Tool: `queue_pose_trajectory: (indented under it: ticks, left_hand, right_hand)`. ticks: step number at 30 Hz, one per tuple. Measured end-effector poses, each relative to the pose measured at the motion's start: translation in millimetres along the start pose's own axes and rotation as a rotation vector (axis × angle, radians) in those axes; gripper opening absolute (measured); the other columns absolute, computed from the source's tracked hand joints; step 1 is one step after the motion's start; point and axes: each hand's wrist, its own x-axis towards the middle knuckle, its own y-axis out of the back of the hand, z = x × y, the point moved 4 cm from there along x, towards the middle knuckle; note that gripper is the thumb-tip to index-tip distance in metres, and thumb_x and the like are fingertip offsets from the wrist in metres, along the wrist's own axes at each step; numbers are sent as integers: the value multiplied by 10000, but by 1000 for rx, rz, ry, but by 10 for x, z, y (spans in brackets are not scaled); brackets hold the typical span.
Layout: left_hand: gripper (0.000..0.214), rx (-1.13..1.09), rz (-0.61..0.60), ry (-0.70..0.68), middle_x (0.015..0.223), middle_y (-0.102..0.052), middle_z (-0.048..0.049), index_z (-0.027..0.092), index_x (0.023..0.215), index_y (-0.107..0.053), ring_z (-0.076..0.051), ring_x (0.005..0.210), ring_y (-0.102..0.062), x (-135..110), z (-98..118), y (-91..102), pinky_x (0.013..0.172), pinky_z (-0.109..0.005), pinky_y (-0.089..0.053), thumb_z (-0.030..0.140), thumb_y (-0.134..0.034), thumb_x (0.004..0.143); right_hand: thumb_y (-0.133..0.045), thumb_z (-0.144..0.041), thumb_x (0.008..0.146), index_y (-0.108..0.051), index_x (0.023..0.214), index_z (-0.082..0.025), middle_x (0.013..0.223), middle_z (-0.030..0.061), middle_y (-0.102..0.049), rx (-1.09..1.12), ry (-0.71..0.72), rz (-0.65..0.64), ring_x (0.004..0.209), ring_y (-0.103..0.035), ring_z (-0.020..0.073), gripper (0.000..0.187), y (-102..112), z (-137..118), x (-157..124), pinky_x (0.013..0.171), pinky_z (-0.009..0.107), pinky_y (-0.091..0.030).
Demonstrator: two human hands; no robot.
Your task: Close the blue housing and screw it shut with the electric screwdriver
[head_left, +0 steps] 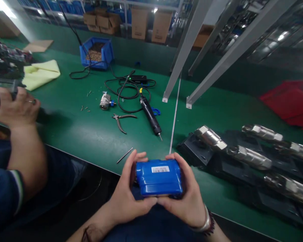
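Note:
Both of my hands hold a blue battery pack (158, 177) with a white barcode label, just in front of the green table's near edge. My left hand (127, 195) wraps its left end, thumb over the top. My right hand (188, 195) grips the right end; a bracelet sits on that wrist. Fingers of both hands meet under the pack.
On the green table (96, 134) lie an electric screwdriver (150, 116), pliers (121, 120), a small metal cylinder (105, 101), coiled cables, loose screws and a thin rod (124, 155). Black housings with metal motors (247, 156) lie at right. A co-worker's hand (13, 107) is at left. A blue bin (96, 52) stands behind.

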Motion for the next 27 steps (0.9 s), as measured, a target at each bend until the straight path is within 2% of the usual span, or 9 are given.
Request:
queue_pose_trajectory:
  ticks: [2, 5, 7, 10, 13, 17, 20, 23, 27]
  left_hand:
    - [956, 14, -61, -54, 1264, -478, -58, 342, 1394, -197, -213, 1178, -493, 61, 92, 48, 996, -325, -429, 323, -770, 629]
    - [806, 74, -118, -168, 1159, -534, -50, 295, 1275, -365, -220, 1159, -505, 165, 208, 109, 1002, -319, -418, 349, -795, 596]
    - [718, 81, -128, -286, 1146, -528, -55, 264, 1217, -392, -214, 1153, -501, 219, 258, 145, 1031, -335, -391, 320, -782, 617]
    - [677, 131, -159, -419, 1121, -530, -67, 230, 1208, -365, -200, 1130, -504, 267, 245, 188, 1074, -376, -344, 239, -746, 648]
    - [600, 354, -130, -500, 1160, -518, -102, 200, 1200, -362, -202, 1146, -483, 274, 145, 234, 1049, -396, -375, 133, -662, 685]
    - [553, 786, -77, -576, 1153, -537, -124, 135, 1215, -403, -230, 1145, -462, 237, -6, 188, 1037, -459, -377, 67, -531, 681]
    - [553, 967, -61, -593, 1118, -566, -118, 102, 1233, -440, -239, 1127, -470, 216, -86, 84, 1020, -459, -401, 71, -499, 684]
    - [441, 988, -14, -668, 1065, -601, -113, 78, 1188, -482, -209, 1058, -516, 193, -106, 34, 967, -398, -463, 84, -470, 747]
    - [268, 988, -4, -793, 1020, -635, -84, 80, 1113, -528, -164, 1019, -546, 144, -84, 90, 945, -312, -481, 116, -402, 879]
  right_hand:
    - [-725, -248, 620, -336, 1322, -272, 1163, 52, -497, -59, 141, -6, 1064, -528, 174, 803, 20, -116, 4, 962, 290, -458]
    - [-645, -128, 614, -296, 1344, -213, 1143, 74, -508, -76, 233, -111, 1066, -523, 173, 813, 37, -203, 91, 979, 298, -443]
    - [-630, -95, 596, -373, 1271, -200, 1130, 84, -533, -73, 296, -160, 1070, -529, 184, 729, 54, -250, 167, 966, 310, -452]
    - [-660, -106, 614, -466, 1113, -192, 1052, 91, -581, -124, 441, -142, 1027, -557, 194, 542, 68, -307, 234, 907, 333, -492]
    - [-543, -85, 700, -494, 1095, -163, 1023, 111, -599, -334, 636, -92, 1010, -560, 197, 406, 4, -283, 217, 892, 393, -497]
    - [-391, -10, 746, -558, 1045, -146, 1012, 92, -609, -599, 871, -51, 1012, -542, 191, 369, -177, -76, 160, 928, 427, -444]
    - [-361, -29, 826, -591, 1002, -148, 1008, 75, -605, -680, 946, 1, 1008, -523, 186, 313, -284, 90, 145, 976, 409, -386]
    - [-360, -54, 865, -612, 932, -156, 973, 57, -601, -694, 966, 55, 971, -520, 163, 280, -346, 151, 97, 1040, 388, -334]
    - [-382, -65, 868, -636, 893, -181, 907, 42, -627, -771, 953, 62, 931, -542, 135, 280, -397, 136, -28, 1111, 377, -273]
